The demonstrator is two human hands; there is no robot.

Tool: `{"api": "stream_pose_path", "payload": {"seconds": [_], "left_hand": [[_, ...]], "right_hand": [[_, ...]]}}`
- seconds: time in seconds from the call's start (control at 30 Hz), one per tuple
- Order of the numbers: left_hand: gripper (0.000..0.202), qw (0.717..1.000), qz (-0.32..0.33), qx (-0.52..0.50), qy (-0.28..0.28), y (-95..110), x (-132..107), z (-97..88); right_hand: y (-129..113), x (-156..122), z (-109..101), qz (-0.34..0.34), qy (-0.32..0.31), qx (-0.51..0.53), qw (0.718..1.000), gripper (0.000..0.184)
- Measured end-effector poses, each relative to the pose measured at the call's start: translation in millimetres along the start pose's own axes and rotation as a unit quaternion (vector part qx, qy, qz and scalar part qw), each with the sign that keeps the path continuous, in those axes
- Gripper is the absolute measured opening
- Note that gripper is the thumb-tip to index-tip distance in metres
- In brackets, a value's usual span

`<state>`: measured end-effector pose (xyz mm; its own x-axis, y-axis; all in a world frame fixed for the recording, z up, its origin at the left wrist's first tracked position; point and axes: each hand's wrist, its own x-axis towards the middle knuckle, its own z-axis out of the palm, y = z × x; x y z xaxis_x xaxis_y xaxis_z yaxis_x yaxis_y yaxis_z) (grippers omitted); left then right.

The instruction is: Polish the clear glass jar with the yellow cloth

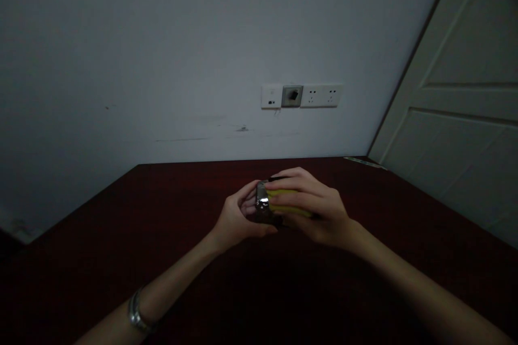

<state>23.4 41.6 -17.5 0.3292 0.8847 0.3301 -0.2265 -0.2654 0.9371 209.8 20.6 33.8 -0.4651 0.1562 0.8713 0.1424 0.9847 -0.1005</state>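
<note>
Yellow material in the right hand — grip curled round it — touches the glossy dark object the left hand cups.

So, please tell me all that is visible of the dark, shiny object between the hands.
The dark, shiny object looks hard and smooth, with bright reflections; material unclear. The left hand holds it over the dark red tabletop; the right hand holds a yellow, soft-looking piece at its right side. Fingers hide much of it.

Your left hand and right hand flank an object above the table; sockets sit beyond its far edge, a strip at its far-right corner.
</note>
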Motion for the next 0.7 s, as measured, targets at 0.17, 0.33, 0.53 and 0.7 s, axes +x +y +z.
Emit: {"api": "stream_pose_path", "payload": {"seconds": [0.17, 0.33, 0.53, 0.7], "left_hand": [[0.095, 0.999, -0.023, -0.006, 0.026, 0.1, 0.7, 1.9], [0.089, 1.0, -0.023, -0.008, 0.017, 1.1, 0.7, 1.3], [0.084, 0.999, -0.029, -0.013, 0.015, 2.8, 1.7, 0.7], [0.081, 1.0, -0.023, -0.014, 0.005, -0.5, 2.8, 1.9]], "right_hand": [[4.3, -3.0, 0.3, -0.016, -0.03, -0.012, 0.999, 0.027], [7.0, -1.3, -0.5, 0.06, 0.009, -0.02, 0.998, 0.021], [-4.1, -0.7, -0.6, 0.005, -0.06, -0.047, 0.997, 0.025], [-1.3, -0.6, 1.1, 0.031, -0.057, -0.036, 0.997, 0.022]]}}
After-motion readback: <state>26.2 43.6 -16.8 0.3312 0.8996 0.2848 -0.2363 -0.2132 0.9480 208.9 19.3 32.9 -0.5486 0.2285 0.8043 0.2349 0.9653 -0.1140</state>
